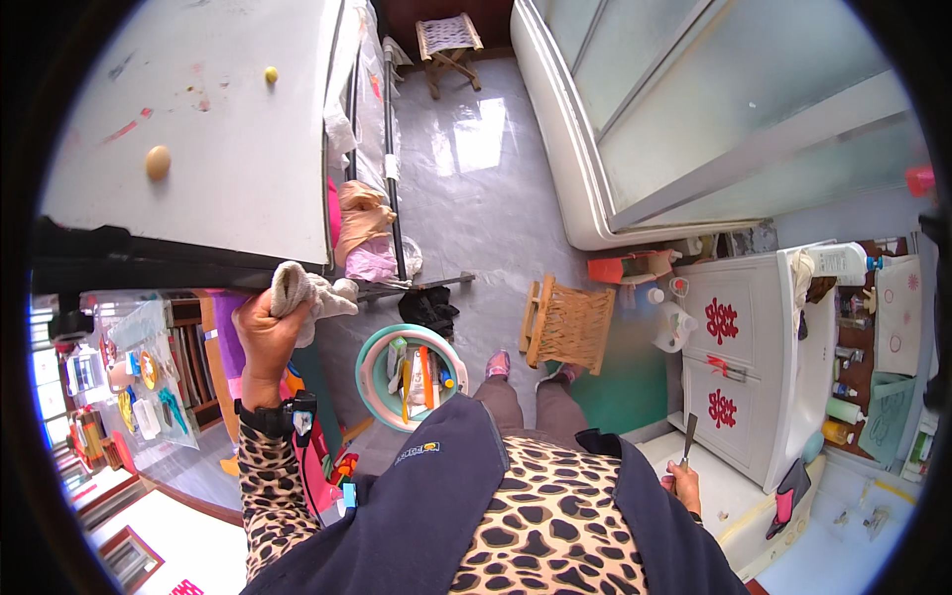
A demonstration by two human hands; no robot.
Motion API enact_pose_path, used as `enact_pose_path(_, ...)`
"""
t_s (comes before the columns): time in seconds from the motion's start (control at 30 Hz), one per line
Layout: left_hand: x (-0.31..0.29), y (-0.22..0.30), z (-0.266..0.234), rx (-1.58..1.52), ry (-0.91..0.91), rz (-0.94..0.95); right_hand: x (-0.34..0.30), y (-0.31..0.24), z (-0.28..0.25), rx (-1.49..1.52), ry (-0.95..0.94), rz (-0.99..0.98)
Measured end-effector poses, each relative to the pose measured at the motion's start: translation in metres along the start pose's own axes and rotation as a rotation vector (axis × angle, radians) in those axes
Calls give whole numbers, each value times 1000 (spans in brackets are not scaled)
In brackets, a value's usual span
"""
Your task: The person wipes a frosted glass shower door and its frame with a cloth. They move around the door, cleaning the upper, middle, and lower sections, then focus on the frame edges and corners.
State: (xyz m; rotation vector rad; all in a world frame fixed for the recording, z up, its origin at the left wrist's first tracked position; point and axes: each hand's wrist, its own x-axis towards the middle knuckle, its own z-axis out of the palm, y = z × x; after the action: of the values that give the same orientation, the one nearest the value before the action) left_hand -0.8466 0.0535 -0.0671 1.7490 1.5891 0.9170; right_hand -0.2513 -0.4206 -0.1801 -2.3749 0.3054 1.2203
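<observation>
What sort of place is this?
Likely a home, perhaps its wash or utility area: large frosted glass panels, a white rectangular cabinet with red decorations, and a tan woven wooden folding stool suggest it.

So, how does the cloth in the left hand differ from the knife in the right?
The cloth is pale and bunched up; the knife is darker and straight. The cloth spreads loosely from the left hand, while the knife sticks out narrowly from the right hand. Each is held in a single hand.
</observation>
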Motion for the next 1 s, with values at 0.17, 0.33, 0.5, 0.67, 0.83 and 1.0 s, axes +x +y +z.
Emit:
enact_pose_path(0.17, 6, -1, -9, 56, -76, 53, 25, -19, 14, -18, -38, -32)
enact_pose_path(0.33, 8, -2, -9, 26, -115, 50, 36, -22, 25, 9, -110, -83)
enact_pose_path(0.5, 8, 1, -8, 96, -117, 67, 29, -20, 20, -56, -126, -109)
enact_pose_path(0.67, 6, 9, -6, 216, -49, 121, 31, -29, 20, 5, -130, -126)
enact_pose_path(0.83, -2, 12, 1, 329, 138, 75, 47, -39, 22, -62, -172, -233)
enact_pose_path(1.0, 0, 6, 7, 277, 212, 6, 68, -26, 16, -44, -131, -188)
